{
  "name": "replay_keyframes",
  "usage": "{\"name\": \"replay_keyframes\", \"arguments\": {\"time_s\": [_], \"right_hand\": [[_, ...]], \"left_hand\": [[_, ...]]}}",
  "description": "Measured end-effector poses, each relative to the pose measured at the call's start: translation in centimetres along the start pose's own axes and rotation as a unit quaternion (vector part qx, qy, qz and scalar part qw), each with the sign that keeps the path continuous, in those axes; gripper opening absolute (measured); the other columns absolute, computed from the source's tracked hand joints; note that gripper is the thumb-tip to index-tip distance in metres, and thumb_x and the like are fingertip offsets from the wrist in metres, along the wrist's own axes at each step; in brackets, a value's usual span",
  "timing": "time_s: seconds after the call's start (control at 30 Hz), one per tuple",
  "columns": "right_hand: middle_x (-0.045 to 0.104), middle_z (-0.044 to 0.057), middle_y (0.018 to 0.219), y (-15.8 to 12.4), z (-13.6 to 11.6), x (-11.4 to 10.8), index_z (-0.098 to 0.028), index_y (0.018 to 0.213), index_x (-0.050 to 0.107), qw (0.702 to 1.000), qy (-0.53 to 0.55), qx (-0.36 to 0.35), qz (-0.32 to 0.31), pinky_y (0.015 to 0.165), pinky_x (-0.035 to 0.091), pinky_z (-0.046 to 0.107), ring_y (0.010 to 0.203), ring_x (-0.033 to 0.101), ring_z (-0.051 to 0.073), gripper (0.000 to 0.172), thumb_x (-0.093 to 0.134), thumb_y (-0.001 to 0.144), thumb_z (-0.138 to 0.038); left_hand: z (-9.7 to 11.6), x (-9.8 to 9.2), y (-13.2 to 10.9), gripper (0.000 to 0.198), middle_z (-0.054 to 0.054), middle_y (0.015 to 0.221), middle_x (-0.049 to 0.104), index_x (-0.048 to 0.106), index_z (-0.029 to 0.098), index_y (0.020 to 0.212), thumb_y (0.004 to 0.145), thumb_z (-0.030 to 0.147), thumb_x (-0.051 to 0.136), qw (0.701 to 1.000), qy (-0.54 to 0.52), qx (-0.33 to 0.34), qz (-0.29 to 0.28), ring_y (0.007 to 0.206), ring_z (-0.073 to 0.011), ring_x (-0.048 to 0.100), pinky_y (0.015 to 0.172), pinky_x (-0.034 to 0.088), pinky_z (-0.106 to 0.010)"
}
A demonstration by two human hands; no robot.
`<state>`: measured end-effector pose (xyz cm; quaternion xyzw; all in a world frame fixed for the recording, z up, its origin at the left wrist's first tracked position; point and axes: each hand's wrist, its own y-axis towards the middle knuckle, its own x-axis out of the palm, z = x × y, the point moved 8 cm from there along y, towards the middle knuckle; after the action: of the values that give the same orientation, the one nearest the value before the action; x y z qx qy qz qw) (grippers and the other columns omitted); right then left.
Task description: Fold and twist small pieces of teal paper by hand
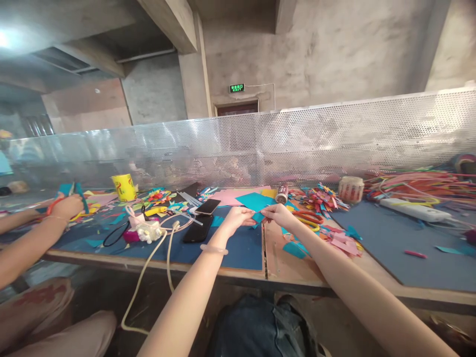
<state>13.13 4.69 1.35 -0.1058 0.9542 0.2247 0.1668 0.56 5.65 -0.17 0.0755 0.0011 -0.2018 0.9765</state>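
A small piece of blue paper [258,216] is pinched between the fingers of both my hands, over the middle of the table. My left hand [238,220], with a pale bangle on its wrist, grips the left side of the paper. On the opposite side, the fingertips of my right hand [278,216] close on it. Just behind my hands lies a larger blue sheet [253,200], and a pink sheet [230,196] lies farther back. Beside my right hand are scissors [310,218] with orange and yellow handles, among coloured paper scraps [344,242].
To the left, a co-worker's hand [70,206] holds scissors and blue paper. Phones [199,229], a cable [148,260], a yellow roll [124,188], a jar [350,190] and a power strip [414,210] lie around. A perforated metal screen [316,144] stands behind the table.
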Motion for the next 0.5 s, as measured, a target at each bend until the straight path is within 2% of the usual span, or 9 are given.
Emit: {"name": "replay_keyframes", "arguments": {"time_s": [0.07, 0.13, 0.23, 0.3, 0.37, 0.5], "right_hand": [[0.065, 0.004, 0.061, -0.13, -0.22, -0.02, -0.013, 0.089, 0.067, 1.000, 0.010, -0.008, -0.011, 0.053, 0.042, 0.025, 0.055, 0.056, 0.014, 0.038, 0.054, 0.072, -0.045], [0.067, 0.005, 0.075, -0.20, -0.61, -0.22, -0.016, 0.104, 0.061, 1.000, 0.006, -0.027, -0.009, 0.056, 0.044, 0.025, 0.065, 0.058, 0.015, 0.043, 0.057, 0.070, -0.043], [0.064, 0.005, 0.096, -0.17, -1.06, -0.53, -0.020, 0.103, 0.062, 0.998, -0.038, -0.058, 0.006, 0.067, 0.044, 0.027, 0.079, 0.057, 0.016, 0.044, 0.066, 0.063, -0.038], [0.065, 0.005, 0.093, -0.07, -0.94, -0.70, -0.020, 0.093, 0.066, 0.995, -0.072, -0.059, 0.023, 0.072, 0.043, 0.028, 0.081, 0.056, 0.017, 0.036, 0.067, 0.063, -0.038], [0.066, 0.004, 0.085, -0.01, -0.77, -0.84, -0.019, 0.086, 0.067, 0.994, -0.089, -0.056, 0.040, 0.071, 0.042, 0.028, 0.077, 0.056, 0.016, 0.029, 0.064, 0.065, -0.039], [0.061, 0.002, 0.067, -0.14, -0.90, -0.72, -0.016, 0.075, 0.065, 0.993, -0.094, -0.058, 0.050, 0.055, 0.040, 0.024, 0.056, 0.050, 0.011, 0.033, 0.053, 0.073, -0.047]], "left_hand": [[-0.04, -0.03, 0.02, 0.025, -0.008, 0.067, 0.065, 0.062, 0.008, 0.078, 0.065, 0.028, 0.069, 1.000, -0.005, -0.001, -0.003, 0.063, -0.0174, 0.064, 0.071, 0.051, -0.034], [0.10, -0.06, -0.06, 0.022, -0.008, 0.068, 0.065, 0.061, 0.008, 0.077, 0.067, 0.027, 0.066, 1.000, -0.011, 0.003, 0.000, 0.064, -0.0179, 0.064, 0.072, 0.051, -0.034], [0.36, 0.06, -0.26, 0.021, -0.008, 0.067, 0.065, 0.060, 0.008, 0.078, 0.070, 0.027, 0.064, 1.000, -0.015, 0.006, 0.001, 0.065, -0.0179, 0.064, 0.071, 0.051, -0.035], [0.55, 0.18, -0.38, 0.023, -0.008, 0.068, 0.064, 0.060, 0.008, 0.080, 0.071, 0.029, 0.063, 1.000, -0.019, 0.011, -0.002, 0.065, -0.0174, 0.063, 0.071, 0.051, -0.035], [0.72, 0.35, -0.47, 0.027, -0.009, 0.071, 0.064, 0.059, 0.008, 0.081, 0.070, 0.031, 0.064, 1.000, -0.021, 0.017, -0.008, 0.066, -0.0169, 0.063, 0.070, 0.051, -0.034], [0.77, 0.67, -0.51, 0.032, -0.009, 0.074, 0.062, 0.058, 0.007, 0.082, 0.062, 0.027, 0.072, 0.999, -0.017, 0.020, -0.020, 0.068, -0.0159, 0.062, 0.069, 0.051, -0.033]]}}
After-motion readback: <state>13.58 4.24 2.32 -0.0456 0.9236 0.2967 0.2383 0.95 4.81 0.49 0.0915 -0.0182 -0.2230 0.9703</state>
